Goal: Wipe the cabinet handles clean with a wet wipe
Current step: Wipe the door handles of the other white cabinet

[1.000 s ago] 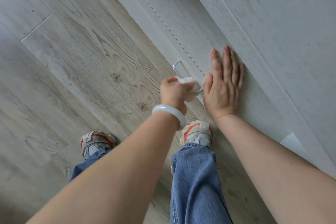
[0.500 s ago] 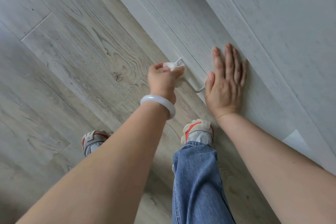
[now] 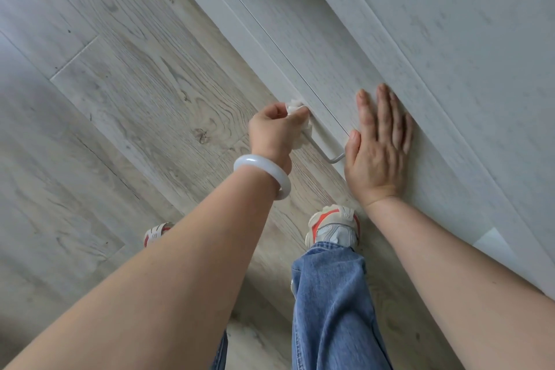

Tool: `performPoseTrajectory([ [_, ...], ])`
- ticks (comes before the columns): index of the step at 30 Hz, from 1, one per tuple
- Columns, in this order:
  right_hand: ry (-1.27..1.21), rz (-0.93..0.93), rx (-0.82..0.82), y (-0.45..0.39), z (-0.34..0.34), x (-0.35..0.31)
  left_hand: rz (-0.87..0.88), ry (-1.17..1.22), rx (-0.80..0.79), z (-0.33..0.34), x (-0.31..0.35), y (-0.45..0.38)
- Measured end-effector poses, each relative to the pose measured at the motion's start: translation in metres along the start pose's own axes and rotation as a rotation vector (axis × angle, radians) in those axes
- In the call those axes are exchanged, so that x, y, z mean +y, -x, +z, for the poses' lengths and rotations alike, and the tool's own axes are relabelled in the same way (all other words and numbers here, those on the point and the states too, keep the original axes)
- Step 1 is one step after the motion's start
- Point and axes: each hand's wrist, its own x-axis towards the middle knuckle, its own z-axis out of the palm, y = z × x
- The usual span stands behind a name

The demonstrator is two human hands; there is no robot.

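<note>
Head view: the left hand (image 3: 277, 129) is clenched around a white wet wipe (image 3: 301, 126), which is wrapped on the far end of the metal cabinet handle (image 3: 326, 150). The near end of the handle (bent toward the cabinet front (image 3: 300, 48)) is left exposed. The right hand (image 3: 378, 147) is laid flat, fingers straight, against the cabinet front just beside the handle. A white bangle (image 3: 264, 174) is worn on the left wrist.
</note>
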Motion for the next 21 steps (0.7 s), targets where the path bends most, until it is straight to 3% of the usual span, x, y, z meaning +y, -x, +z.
performPoseTrajectory([
  [7,-0.002,0.02,-0.013,0.001,0.003,0.0,0.072,0.071,0.076,0.006,-0.013,-0.002],
  [16,0.003,0.054,-0.095,0.002,0.004,0.001,-0.158,0.705,0.203,0.03,-0.041,0.021],
  [21,-0.001,0.031,-0.049,0.002,0.004,-0.001,-0.221,0.645,0.182,0.027,-0.051,0.032],
])
